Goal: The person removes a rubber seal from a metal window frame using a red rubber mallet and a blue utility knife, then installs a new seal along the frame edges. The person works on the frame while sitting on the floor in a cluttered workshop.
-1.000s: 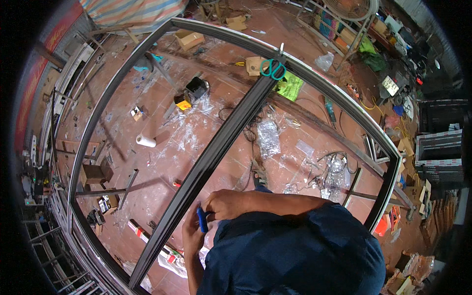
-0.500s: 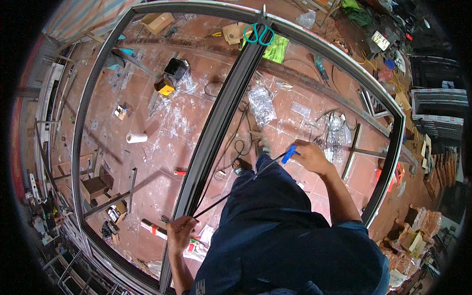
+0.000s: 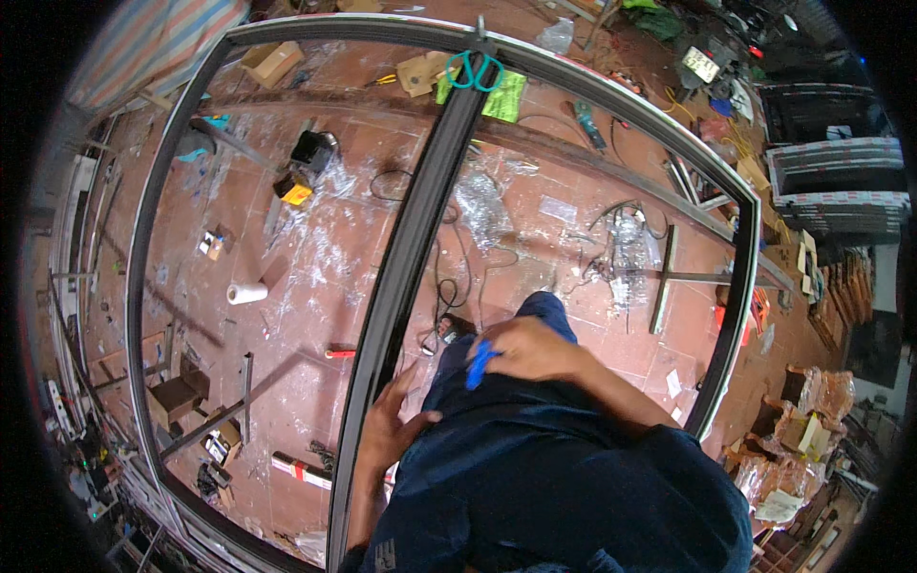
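Hands at the dark frame bar
Left hand (image 3: 390, 425) open, flat against centre bar (image 3: 411, 248); right hand (image 3: 530, 349) gripping blue tool (image 3: 479, 363).

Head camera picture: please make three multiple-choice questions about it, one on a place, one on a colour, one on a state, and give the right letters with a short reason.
1. Where do the teal scissors lie?
A. at the far end of the dark middle bar
B. beside the white roll
C. in the left hand

2. What colour is the small tool in the right hand?
A. red
B. blue
C. white

3. How is the left hand?
A. closed round the tool
B. lifted off everything
C. open, its fingers spread against the bar

Answers:
1 A, the scissors sit where the bar meets the frame.
2 B, blue shows beyond the fingers.
3 C, the spread fingers rest at the bar's edge.
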{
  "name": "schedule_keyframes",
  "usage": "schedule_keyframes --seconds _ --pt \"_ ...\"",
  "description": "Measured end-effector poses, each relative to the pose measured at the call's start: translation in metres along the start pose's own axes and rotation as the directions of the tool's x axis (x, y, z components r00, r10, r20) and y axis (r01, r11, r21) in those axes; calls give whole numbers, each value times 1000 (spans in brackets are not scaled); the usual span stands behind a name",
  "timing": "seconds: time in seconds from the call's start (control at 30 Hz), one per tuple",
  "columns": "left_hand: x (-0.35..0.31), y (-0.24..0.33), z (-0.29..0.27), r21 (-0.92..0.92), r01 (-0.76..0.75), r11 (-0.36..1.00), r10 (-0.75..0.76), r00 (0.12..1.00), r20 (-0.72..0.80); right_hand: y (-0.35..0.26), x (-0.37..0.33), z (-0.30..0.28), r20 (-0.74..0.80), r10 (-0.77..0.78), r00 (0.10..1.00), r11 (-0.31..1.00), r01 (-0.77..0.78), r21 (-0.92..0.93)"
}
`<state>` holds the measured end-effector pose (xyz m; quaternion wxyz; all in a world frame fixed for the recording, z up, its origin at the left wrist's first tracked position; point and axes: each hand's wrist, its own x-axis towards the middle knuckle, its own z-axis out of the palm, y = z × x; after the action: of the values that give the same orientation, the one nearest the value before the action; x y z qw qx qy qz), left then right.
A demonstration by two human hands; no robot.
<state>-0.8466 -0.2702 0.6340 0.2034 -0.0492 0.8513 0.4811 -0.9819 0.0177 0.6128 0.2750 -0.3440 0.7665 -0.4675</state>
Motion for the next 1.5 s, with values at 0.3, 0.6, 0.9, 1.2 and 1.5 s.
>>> schedule_keyframes --seconds 0.3,0.6,0.9,1.2,1.5 --pt "88 54 35 -164 55 985 -46 997 60 12 -4 -49 -229 -54 972 988 20 -152" --pt "180 6 26 -266 -28 964 -192 618 -763 161 -195 -261 -835 548 55 833 -126 539" --pt "201 -11 26 -117 119 986 -159 455 -876 248 -365 -434 -983 126 -136 695 -695 186" --pt "211 -7 33 176 316 932 57 350 -935 299 -380 -430 -997 -35 -68 411 -910 47" --pt "208 5 37 225 398 889 66 375 -925 304 -381 -435 -975 126 -184 491 -842 223"
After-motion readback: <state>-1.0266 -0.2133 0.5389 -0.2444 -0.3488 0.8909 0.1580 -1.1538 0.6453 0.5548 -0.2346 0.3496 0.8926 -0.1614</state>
